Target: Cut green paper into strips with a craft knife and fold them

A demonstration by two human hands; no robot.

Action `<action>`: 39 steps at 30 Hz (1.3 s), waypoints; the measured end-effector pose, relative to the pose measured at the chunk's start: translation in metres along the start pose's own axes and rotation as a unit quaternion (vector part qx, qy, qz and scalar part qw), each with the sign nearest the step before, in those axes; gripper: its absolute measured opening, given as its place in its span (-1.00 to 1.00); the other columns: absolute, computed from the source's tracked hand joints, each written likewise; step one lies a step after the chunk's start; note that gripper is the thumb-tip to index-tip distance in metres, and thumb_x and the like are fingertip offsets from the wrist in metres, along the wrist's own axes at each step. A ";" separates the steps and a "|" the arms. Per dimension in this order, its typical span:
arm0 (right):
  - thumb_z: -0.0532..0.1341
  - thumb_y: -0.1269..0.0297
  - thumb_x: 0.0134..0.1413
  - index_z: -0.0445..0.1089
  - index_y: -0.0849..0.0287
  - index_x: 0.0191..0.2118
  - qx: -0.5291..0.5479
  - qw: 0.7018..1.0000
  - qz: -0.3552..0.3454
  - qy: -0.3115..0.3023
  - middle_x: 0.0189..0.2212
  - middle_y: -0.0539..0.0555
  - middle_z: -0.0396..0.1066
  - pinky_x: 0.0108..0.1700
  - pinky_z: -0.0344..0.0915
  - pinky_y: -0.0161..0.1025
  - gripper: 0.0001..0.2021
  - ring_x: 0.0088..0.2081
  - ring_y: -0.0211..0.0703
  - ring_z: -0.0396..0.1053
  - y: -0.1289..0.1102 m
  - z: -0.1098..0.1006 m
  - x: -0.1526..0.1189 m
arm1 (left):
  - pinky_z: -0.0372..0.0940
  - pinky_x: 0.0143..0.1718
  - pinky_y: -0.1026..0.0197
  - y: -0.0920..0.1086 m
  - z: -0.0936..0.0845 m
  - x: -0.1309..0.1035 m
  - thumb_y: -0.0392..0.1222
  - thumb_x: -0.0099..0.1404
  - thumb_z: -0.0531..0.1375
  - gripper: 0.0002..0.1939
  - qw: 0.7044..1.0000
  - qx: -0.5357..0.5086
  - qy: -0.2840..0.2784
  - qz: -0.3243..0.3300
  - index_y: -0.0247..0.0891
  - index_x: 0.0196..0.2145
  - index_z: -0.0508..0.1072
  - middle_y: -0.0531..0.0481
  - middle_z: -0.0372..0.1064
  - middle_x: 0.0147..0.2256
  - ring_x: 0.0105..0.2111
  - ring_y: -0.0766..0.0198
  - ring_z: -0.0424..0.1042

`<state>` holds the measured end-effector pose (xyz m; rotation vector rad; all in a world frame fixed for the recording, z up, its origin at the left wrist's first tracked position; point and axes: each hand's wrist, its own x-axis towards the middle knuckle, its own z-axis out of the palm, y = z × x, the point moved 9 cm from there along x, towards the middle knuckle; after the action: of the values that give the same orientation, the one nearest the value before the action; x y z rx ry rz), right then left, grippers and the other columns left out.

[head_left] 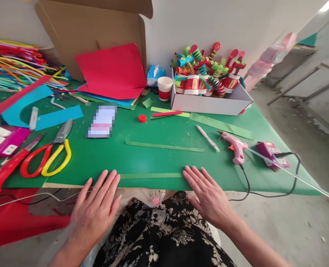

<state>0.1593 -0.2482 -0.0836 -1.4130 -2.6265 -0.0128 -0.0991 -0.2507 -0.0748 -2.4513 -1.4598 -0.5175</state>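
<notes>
Along the table's near edge lies a narrow green paper strip (152, 175). My left hand (96, 205) rests flat at its left end, fingers stretched out. At the strip's right end my right hand (207, 194) lies flat too, palm down with the fingers extended. Neither hand grips anything; whether the strip's tips run under the fingers is hard to see. A second thin green strip (164, 147) lies just beyond, roughly parallel. Farther right are a white pen (208, 138) and a pink glue gun (236, 146).
Scissors (57, 152) with red and yellow handles lie left, near a phone (102, 121). Red paper sheets (113, 72) lean on a cardboard box (70, 37). A white box (211, 104) of paper-cup figures stands behind, beside stacked cups (165, 89). A cord trails off the right edge.
</notes>
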 end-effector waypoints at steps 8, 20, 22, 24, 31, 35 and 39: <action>-0.01 0.05 0.38 -0.38 0.25 0.45 -0.048 0.998 0.019 0.024 0.35 0.18 0.09 0.33 0.06 0.10 -0.26 0.33 0.04 0.11 0.010 -0.005 -0.012 | -0.07 0.34 -0.19 0.036 -0.010 0.037 -0.22 0.40 0.08 -0.42 0.999 -0.033 0.016 -0.017 -0.36 0.33 0.13 -0.25 0.25 0.24 0.31 -0.05 0.13; -0.06 0.04 0.39 -0.22 0.27 0.45 -0.071 0.996 0.007 0.057 0.34 0.16 0.11 0.37 -0.07 0.03 -0.33 0.33 0.02 0.11 0.011 -0.005 -0.012 | -0.15 0.38 -0.09 0.104 0.026 0.065 0.11 0.48 -0.08 -0.39 0.994 -0.049 -0.031 0.094 -0.42 0.22 0.30 -0.14 0.24 0.26 0.31 0.06 0.13; -0.07 0.05 0.40 -0.19 0.29 0.44 -0.075 0.996 0.004 0.057 0.35 0.17 0.10 0.39 -0.13 0.01 -0.34 0.34 0.01 0.10 0.010 -0.005 -0.011 | -0.15 0.38 -0.09 0.078 0.019 0.053 0.08 0.47 -0.04 -0.42 0.996 -0.049 -0.032 0.067 -0.41 0.21 0.31 -0.12 0.26 0.25 0.29 0.06 0.16; -0.08 0.05 0.40 -0.18 0.30 0.44 -0.076 0.995 0.004 0.058 0.35 0.16 0.10 0.40 -0.15 0.00 -0.35 0.33 0.02 0.11 0.010 -0.006 -0.010 | -0.15 0.39 -0.09 0.054 0.011 0.041 0.03 0.46 0.00 -0.47 0.997 -0.052 -0.031 0.043 -0.39 0.21 0.31 -0.11 0.27 0.24 0.28 0.05 0.18; -0.08 0.05 0.40 -0.24 0.24 0.45 -0.067 0.996 0.011 0.058 0.34 0.16 0.13 0.38 -0.09 0.06 -0.34 0.32 0.02 0.14 0.012 -0.005 -0.010 | -0.11 0.36 -0.12 -0.008 -0.002 0.006 -0.15 0.46 -0.01 -0.46 0.999 -0.012 -0.032 -0.001 -0.29 0.34 0.13 -0.13 0.27 0.24 0.27 0.02 0.21; -0.06 0.02 0.39 -0.32 0.20 0.46 -0.058 0.997 0.011 0.055 0.33 0.15 0.15 0.36 -0.05 0.11 -0.30 0.32 0.02 0.14 0.010 -0.008 -0.011 | -0.11 0.34 -0.16 -0.021 -0.009 0.000 -0.16 0.43 0.05 -0.40 0.999 0.031 -0.023 0.032 -0.27 0.36 0.06 -0.12 0.29 0.23 0.28 -0.06 0.18; 0.00 -0.04 0.34 -0.35 0.22 0.46 -0.047 0.996 0.035 0.064 0.36 0.19 0.06 0.35 -0.05 0.18 -0.22 0.36 0.11 0.03 0.003 -0.012 -0.008 | -0.03 0.30 -0.16 -0.014 -0.014 0.011 -0.11 0.44 0.06 -0.39 0.998 0.048 0.039 0.019 -0.33 0.36 0.07 -0.21 0.33 0.19 0.27 -0.10 0.20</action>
<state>0.1681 -0.2538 -0.0726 -1.4797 -2.5013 -0.2154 -0.1094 -0.2405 -0.0574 -2.3532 -1.3714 -0.5150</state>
